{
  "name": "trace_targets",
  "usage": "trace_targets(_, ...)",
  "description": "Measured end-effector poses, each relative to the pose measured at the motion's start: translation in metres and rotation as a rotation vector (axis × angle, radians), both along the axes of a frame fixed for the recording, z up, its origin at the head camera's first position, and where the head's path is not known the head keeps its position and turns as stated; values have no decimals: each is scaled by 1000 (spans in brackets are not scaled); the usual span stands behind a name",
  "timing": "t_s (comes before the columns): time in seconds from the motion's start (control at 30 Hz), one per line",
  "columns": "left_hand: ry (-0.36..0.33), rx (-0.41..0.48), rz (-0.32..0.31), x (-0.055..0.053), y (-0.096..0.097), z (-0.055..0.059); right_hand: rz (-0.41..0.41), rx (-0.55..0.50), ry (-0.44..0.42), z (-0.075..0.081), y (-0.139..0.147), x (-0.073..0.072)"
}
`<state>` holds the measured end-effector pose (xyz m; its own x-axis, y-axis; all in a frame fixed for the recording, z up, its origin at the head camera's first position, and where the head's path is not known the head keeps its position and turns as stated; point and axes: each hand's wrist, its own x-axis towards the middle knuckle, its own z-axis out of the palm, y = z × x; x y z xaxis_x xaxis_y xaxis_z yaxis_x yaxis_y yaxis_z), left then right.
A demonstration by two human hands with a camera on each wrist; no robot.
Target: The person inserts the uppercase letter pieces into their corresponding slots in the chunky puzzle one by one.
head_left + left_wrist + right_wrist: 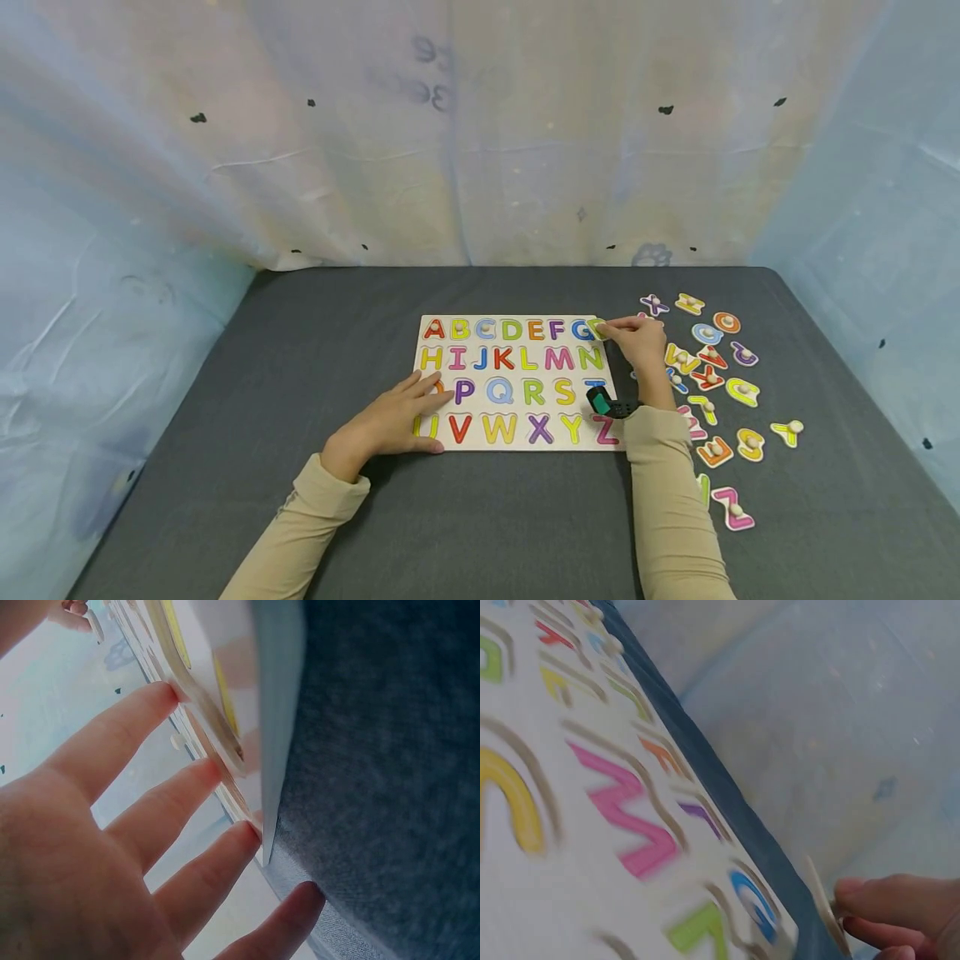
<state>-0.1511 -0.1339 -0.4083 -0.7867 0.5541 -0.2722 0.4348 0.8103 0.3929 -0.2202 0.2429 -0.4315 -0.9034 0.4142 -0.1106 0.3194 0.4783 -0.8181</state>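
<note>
A white wooden alphabet board [443, 422] lies flat on the grey cloth. Over its lower left edge my left hand [390, 421] rests with fingers spread, covering parts of O and U; in the left wrist view several fingertips [206, 771] touch the board's edge. At the top right corner, beside G, my right hand [640, 342] pinches a yellow-green letter piece [597, 328]. The right wrist view shows this piece [823, 900] edge-on, tilted, partly behind the fingers. Knobbed letters A [434, 330], B [460, 330] and C [486, 329] sit in the top row.
Loose knobbed letter pieces lie scattered right of the board, among them a pink Z [733, 509], an orange O [727, 322] and a yellow Y [787, 432]. A black band with a green patch [602, 403] crosses the right wrist. Pale curtains [525, 167] surround the table.
</note>
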Motion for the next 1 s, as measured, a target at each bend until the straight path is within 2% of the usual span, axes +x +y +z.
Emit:
trace_targets(0.13,0,-3,-3,-1,1,0,-36,-49,8,-3,-16,-3)
trace_targets(0.27,2,-1,0,-1,-1,0,-24,-108,-13,-4,-37,-5)
trace_targets(0.47,8,9,-3,-1,-1,-2,20,-95,3,-12,-62,-10)
trace_targets(0.67,3,2,-2,-1,-1,-2,15,-80,55,-19,-76,-15)
trace_targets(0.8,3,1,-2,-2,-1,-2,25,-74,57,-21,-86,-19)
trace_targets(1.0,4,2,-3,-2,-2,-2,10,-211,28,-21,-104,-25)
